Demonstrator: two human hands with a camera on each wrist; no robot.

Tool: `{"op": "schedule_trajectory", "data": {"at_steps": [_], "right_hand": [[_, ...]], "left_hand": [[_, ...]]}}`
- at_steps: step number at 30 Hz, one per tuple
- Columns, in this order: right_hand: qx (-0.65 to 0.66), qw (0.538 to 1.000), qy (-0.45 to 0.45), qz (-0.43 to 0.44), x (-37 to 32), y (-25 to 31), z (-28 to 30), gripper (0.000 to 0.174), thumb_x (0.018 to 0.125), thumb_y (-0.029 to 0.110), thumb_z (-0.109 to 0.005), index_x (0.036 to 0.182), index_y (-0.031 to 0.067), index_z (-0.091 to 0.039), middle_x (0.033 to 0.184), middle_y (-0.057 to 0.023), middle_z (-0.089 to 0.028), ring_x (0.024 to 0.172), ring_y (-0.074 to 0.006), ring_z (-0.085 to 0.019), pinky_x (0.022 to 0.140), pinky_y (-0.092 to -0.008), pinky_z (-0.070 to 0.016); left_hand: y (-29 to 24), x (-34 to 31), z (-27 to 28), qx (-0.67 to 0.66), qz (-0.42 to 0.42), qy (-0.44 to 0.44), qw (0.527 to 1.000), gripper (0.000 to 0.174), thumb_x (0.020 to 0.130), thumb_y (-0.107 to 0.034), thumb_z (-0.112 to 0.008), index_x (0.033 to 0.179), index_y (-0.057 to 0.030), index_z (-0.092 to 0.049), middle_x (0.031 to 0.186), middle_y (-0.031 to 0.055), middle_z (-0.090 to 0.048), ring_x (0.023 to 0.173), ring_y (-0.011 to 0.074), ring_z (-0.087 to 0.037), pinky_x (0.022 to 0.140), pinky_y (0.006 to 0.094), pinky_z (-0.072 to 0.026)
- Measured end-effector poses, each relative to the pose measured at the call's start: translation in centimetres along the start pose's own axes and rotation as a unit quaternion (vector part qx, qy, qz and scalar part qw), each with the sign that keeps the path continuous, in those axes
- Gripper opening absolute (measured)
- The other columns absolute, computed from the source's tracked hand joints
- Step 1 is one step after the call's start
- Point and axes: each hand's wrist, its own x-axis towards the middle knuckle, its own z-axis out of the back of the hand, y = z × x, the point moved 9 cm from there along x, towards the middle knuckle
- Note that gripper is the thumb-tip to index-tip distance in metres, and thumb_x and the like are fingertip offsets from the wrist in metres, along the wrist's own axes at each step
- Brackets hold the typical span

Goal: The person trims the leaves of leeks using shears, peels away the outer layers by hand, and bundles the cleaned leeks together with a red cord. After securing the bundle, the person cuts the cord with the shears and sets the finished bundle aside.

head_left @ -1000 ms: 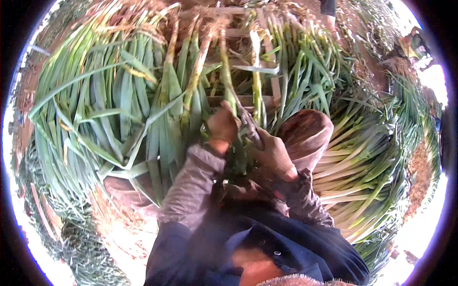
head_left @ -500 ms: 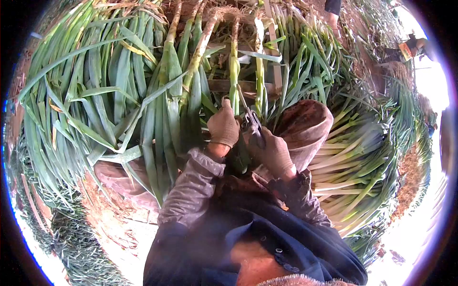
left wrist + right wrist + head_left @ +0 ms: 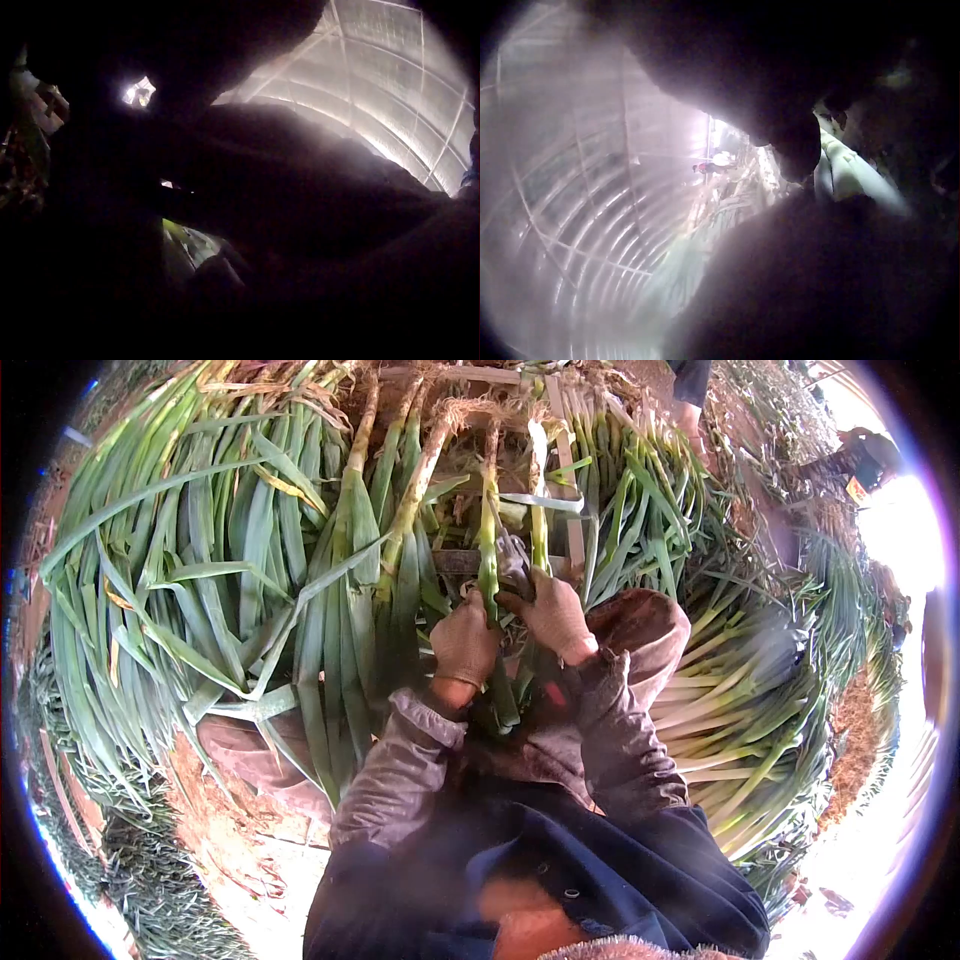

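My gloved left hand grips a leek that lies with its roots away from me, the green leaves hanging below the fist. Close on its right, my gloved right hand holds a grey, narrow-tipped piece against the stalk's side; I cannot tell what kind of thing it is. Another leek runs up just beyond the right knuckles. The left wrist view is mostly dark, with a bit of green leaf below the hand. In the right wrist view a pale green stalk shows beside the dark fingers.
Many leeks lie in a row at the left, with more at the right. Pale-stemmed leeks are piled beside my right knee. Another person's leg shows at the top. Wooden slats lie under the stalks.
My right hand has moved forward and slightly left, carrying the grey piece up along the stalk. The left hand keeps its grip on the leek, which has straightened since the first frame.
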Motion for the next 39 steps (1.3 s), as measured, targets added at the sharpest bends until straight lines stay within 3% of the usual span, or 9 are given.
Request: {"op": "schedule_trajectory", "data": {"at_steps": [9, 12, 21, 25, 27, 32, 34, 36, 39], "right_hand": [[-0.033, 0.999, -0.016, -0.014, 6.2, -1.4, -0.7, 0.068, 0.080, 0.062, -0.072, 0.100, -0.0030, -0.061, 0.083, -0.0260, -0.069, 0.081, -0.0443, -0.068, 0.071, -0.0504, -0.0548], [-0.037, 0.999, -0.023, -0.014, 8.3, -1.6, -0.9, 0.070, 0.078, 0.062, -0.073, 0.106, -0.0020, -0.064, 0.088, -0.0243, -0.070, 0.085, -0.0427, -0.069, 0.076, -0.0495, -0.0548], [0.020, 0.995, -0.020, 0.097, 14.8, -1.7, -0.2, 0.069, 0.077, 0.052, -0.078, 0.123, 0.0037, -0.062, 0.103, -0.0224, -0.070, 0.094, -0.0409, -0.067, 0.081, -0.0460, -0.0541], [0.405, 0.907, 0.011, 0.111, 13.2, -3.2, -0.1, 0.066, 0.083, 0.042, -0.079, 0.132, 0.0054, -0.055, 0.109, -0.0131, -0.069, 0.096, -0.0192, -0.064, 0.087, -0.0346, -0.0518], [0.385, 0.923, 0.016, 0.003, 12.4, -8.5, -0.7, 0.057, 0.086, 0.040, -0.078, 0.127, 0.0039, -0.061, 0.104, -0.0115, -0.071, 0.093, -0.0181, -0.065, 0.085, -0.0334, -0.0516], [0.265, 0.954, 0.093, -0.103, 3.2, 0.1, 2.3, 0.056, 0.089, 0.042, -0.076, 0.120, -0.0025, -0.066, 0.091, -0.0052, -0.071, 0.082, -0.0141, -0.062, 0.076, -0.0307, -0.0499], [0.261, 0.961, 0.085, -0.022, 1.6, 1.0, 1.6, 0.056, 0.087, 0.039, -0.078, 0.122, -0.0029, -0.063, 0.091, -0.0060, -0.071, 0.079, -0.0139, -0.062, 0.074, -0.0284, -0.0511], [0.228, 0.966, 0.119, 0.014, -1.6, 3.8, 0.0, 0.056, 0.086, 0.036, -0.080, 0.123, -0.0018, -0.062, 0.091, -0.0075, -0.072, 0.077, -0.0158, -0.063, 0.074, -0.0304, -0.0530], [0.213, 0.959, 0.180, 0.049, -5.6, 4.4, -4.6, 0.068, 0.082, 0.040, -0.082, 0.131, 0.0008, -0.056, 0.094, -0.0194, -0.071, 0.086, -0.0263, -0.072, 0.080, -0.0395, -0.0549]], "left_hand": [[0.5, -0.2, -1.1, 0.025, 0.011, 0.019, 0.999, 0.056, 0.078, -0.021, -0.074, 0.129, -0.0055, -0.055, 0.081, 0.0198, -0.070, 0.075, 0.0415, -0.069, 0.063, 0.0517, -0.0544], [0.2, -0.3, -0.6, 0.007, 0.007, 0.023, 1.000, 0.045, 0.077, -0.018, -0.071, 0.114, -0.0045, -0.049, 0.079, 0.0189, -0.068, 0.075, 0.0408, -0.068, 0.066, 0.0514, -0.0528], [1.0, -0.3, -0.6, -0.071, -0.027, -0.015, 0.997, 0.050, 0.076, -0.018, -0.070, 0.120, -0.0065, -0.051, 0.077, 0.0186, -0.067, 0.075, 0.0418, -0.067, 0.064, 0.0528, -0.0508], [0.2, 0.6, -3.4, -0.116, -0.050, 0.030, 0.991, 0.060, 0.079, -0.025, -0.078, 0.132, -0.0089, -0.053, 0.084, 0.0179, -0.069, 0.075, 0.0387, -0.068, 0.066, 0.0505, -0.0528], [-2.4, 0.4, -4.5, -0.107, -0.092, 0.012, 0.990, 0.051, 0.080, -0.029, -0.078, 0.122, -0.0088, -0.058, 0.084, 0.0177, -0.069, 0.078, 0.0405, -0.068, 0.069, 0.0502, -0.0537], [-4.0, 0.6, -6.0, -0.107, -0.130, -0.001, 0.986, 0.042, 0.083, -0.025, -0.074, 0.119, -0.0091, -0.060, 0.093, 0.0186, -0.070, 0.081, 0.0404, -0.068, 0.068, 0.0475, -0.0558], [-1.8, -1.0, 1.0, -0.101, -0.073, -0.118, 0.985, 0.039, 0.084, -0.023, -0.073, 0.119, -0.0099, -0.061, 0.092, 0.0178, -0.070, 0.078, 0.0376, -0.069, 0.067, 0.0437, -0.0568], [3.6, -0.8, 3.4, 0.207, 0.034, -0.097, 0.973, 0.039, 0.085, -0.024, -0.074, 0.119, -0.0113, -0.061, 0.112, 0.0138, -0.065, 0.073, 0.0267, -0.070, 0.063, 0.0362, -0.0577], [10.1, -2.6, 7.1, 0.221, 0.073, -0.100, 0.967, 0.046, 0.084, -0.020, -0.073, 0.126, -0.0107, -0.056, 0.124, 0.0111, -0.060, 0.095, 0.0303, -0.069, 0.074, 0.0416, -0.0572]]}}
